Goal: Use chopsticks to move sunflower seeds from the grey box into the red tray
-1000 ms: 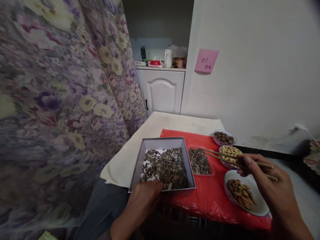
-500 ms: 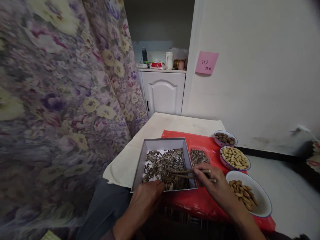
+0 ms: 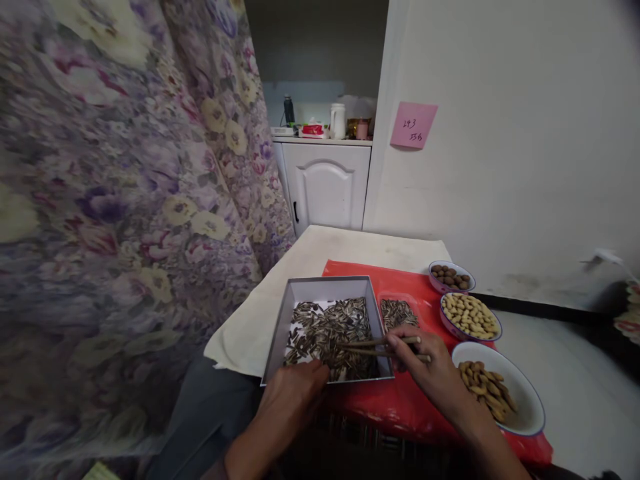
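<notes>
A shallow grey box point(image 3: 274, 333) with a white inside stands on the table, its floor largely covered by striped sunflower seeds point(image 3: 330, 327). My left hand point(image 3: 295, 390) is closed over the box's near rim, fingertips partly hidden inside. Between the fingers of my right hand point(image 3: 417, 357) is a pair of wooden chopsticks point(image 3: 367, 347), reaching over the box's right wall with their tips among the seeds. Just right of the box, a clear plastic tray point(image 3: 413, 300) holds more sunflower seeds.
Along the right edge are a bowl of round brown nuts point(image 3: 450, 277), a bowl of peanuts point(image 3: 470, 315) and a white bowl point(image 3: 527, 393) of long brown nuts. A red plastic sheet point(image 3: 350, 268) lies over a cream cloth point(image 3: 255, 313). A floral curtain point(image 3: 150, 200) hangs left.
Both hands stay in nearly the same place. The chopsticks and their tips have barely shifted among the seeds.
</notes>
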`<action>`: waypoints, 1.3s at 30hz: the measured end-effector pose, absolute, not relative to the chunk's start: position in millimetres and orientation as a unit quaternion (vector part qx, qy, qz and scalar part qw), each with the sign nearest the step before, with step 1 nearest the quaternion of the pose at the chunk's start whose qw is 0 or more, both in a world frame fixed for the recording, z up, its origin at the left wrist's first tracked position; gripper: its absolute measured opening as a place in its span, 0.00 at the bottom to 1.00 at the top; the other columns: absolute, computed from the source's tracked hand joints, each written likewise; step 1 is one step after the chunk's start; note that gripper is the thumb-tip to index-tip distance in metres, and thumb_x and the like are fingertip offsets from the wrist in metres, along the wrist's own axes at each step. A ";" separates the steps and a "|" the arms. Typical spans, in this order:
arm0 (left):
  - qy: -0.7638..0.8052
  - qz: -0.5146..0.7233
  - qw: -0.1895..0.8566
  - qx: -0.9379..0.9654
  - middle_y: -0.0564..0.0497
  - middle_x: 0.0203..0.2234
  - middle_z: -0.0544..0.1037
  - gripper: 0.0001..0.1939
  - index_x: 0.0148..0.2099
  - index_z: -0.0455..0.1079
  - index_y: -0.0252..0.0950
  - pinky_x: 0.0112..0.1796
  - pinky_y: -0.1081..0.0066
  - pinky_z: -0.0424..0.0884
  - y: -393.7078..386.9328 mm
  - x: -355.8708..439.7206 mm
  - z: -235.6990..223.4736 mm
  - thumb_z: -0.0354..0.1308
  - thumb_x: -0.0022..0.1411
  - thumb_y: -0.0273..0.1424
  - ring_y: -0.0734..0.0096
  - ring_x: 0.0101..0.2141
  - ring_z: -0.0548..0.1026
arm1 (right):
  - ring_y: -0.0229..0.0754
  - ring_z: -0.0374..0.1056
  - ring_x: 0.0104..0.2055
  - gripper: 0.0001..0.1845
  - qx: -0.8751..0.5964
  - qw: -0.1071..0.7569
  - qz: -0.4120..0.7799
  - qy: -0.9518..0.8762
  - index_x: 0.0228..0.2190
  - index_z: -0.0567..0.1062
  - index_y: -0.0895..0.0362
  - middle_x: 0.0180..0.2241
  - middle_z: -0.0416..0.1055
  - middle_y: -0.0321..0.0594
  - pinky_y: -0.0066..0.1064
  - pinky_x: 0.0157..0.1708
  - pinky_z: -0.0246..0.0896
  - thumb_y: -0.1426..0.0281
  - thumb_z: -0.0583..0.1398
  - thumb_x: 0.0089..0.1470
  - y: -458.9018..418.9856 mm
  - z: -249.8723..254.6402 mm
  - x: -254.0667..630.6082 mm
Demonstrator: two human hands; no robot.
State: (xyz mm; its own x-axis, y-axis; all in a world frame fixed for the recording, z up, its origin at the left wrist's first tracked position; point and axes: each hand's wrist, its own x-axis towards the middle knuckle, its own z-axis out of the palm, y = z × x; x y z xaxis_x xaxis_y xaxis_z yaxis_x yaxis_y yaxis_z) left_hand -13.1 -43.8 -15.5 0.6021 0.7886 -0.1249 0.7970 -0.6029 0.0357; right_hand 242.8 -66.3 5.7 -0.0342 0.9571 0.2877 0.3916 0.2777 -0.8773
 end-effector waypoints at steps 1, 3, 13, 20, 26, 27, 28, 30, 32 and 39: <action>0.444 -0.052 0.045 0.894 0.51 0.35 0.77 0.06 0.38 0.66 0.38 0.33 0.68 0.71 -43.7 -13.0 -15.0 0.50 0.61 0.24 0.63 0.36 0.77 | 0.38 0.68 0.24 0.15 -0.519 0.466 0.306 -0.648 0.29 0.75 0.57 0.23 0.70 0.36 0.27 0.24 0.60 0.62 0.56 0.63 -66.6 6.4 244.2; 0.444 -0.055 0.047 0.893 0.51 0.35 0.77 0.06 0.38 0.66 0.38 0.33 0.69 0.70 -44.2 -13.1 -14.2 0.50 0.61 0.24 0.63 0.35 0.77 | 0.38 0.69 0.25 0.16 -0.520 0.472 0.305 -0.643 0.30 0.75 0.57 0.24 0.72 0.37 0.27 0.25 0.61 0.61 0.56 0.63 -67.9 9.0 247.5; 0.445 -0.048 0.049 0.893 0.51 0.35 0.77 0.06 0.38 0.67 0.38 0.32 0.71 0.68 -47.3 -15.5 -14.6 0.51 0.60 0.24 0.65 0.35 0.77 | 0.41 0.73 0.27 0.14 -0.594 0.568 0.212 -0.529 0.34 0.79 0.56 0.23 0.75 0.37 0.27 0.28 0.69 0.58 0.62 0.57 -96.0 43.2 295.2; 0.447 -0.032 0.049 0.893 0.51 0.34 0.77 0.06 0.38 0.66 0.39 0.32 0.71 0.68 -47.0 -15.3 -16.7 0.52 0.60 0.24 0.65 0.35 0.76 | 0.41 0.73 0.27 0.17 -0.671 0.587 0.121 -0.436 0.34 0.79 0.56 0.24 0.76 0.38 0.25 0.27 0.69 0.55 0.64 0.52 -102.3 42.8 333.0; 0.442 -0.020 0.057 0.895 0.51 0.34 0.77 0.06 0.38 0.66 0.39 0.32 0.72 0.67 -48.3 -17.5 -17.8 0.52 0.60 0.23 0.66 0.35 0.76 | 0.39 0.71 0.24 0.18 -0.671 0.543 0.136 -0.487 0.34 0.79 0.56 0.25 0.75 0.37 0.27 0.25 0.66 0.54 0.62 0.54 -92.9 34.2 337.7; 0.441 -0.019 0.056 0.895 0.51 0.34 0.77 0.06 0.38 0.66 0.39 0.32 0.71 0.67 -48.7 -17.8 -18.0 0.52 0.60 0.23 0.65 0.35 0.76 | 0.39 0.71 0.25 0.17 -0.666 0.550 0.132 -0.486 0.35 0.79 0.55 0.24 0.75 0.37 0.27 0.25 0.67 0.54 0.62 0.55 -93.1 35.0 336.3; 0.441 -0.019 0.055 0.896 0.51 0.34 0.77 0.06 0.38 0.66 0.39 0.32 0.71 0.67 -49.0 -17.9 -18.2 0.52 0.60 0.24 0.65 0.35 0.76 | 0.39 0.71 0.25 0.17 -0.661 0.558 0.129 -0.484 0.35 0.79 0.55 0.24 0.75 0.37 0.27 0.25 0.67 0.54 0.62 0.55 -93.8 36.1 334.4; 0.442 -0.020 0.052 0.895 0.51 0.34 0.77 0.06 0.38 0.66 0.39 0.31 0.71 0.67 -49.5 -17.8 -18.5 0.52 0.60 0.24 0.64 0.35 0.77 | 0.39 0.71 0.25 0.17 -0.652 0.571 0.127 -0.482 0.35 0.80 0.55 0.24 0.75 0.37 0.27 0.26 0.67 0.55 0.62 0.55 -95.8 38.5 329.9; 0.444 -0.024 0.051 0.894 0.51 0.34 0.77 0.06 0.38 0.66 0.39 0.31 0.71 0.67 -49.5 -17.3 -18.5 0.51 0.60 0.24 0.64 0.34 0.77 | 0.40 0.71 0.26 0.16 -0.645 0.581 0.126 -0.480 0.35 0.80 0.55 0.25 0.76 0.37 0.27 0.27 0.68 0.55 0.63 0.55 -98.3 40.5 324.7; 0.443 -0.026 0.052 0.894 0.51 0.33 0.77 0.06 0.37 0.66 0.39 0.32 0.72 0.68 -49.2 -16.6 -17.4 0.51 0.60 0.23 0.66 0.34 0.76 | 0.42 0.72 0.26 0.14 -0.593 0.590 0.192 -0.513 0.37 0.80 0.56 0.23 0.75 0.37 0.30 0.29 0.69 0.59 0.62 0.58 -99.2 41.8 295.3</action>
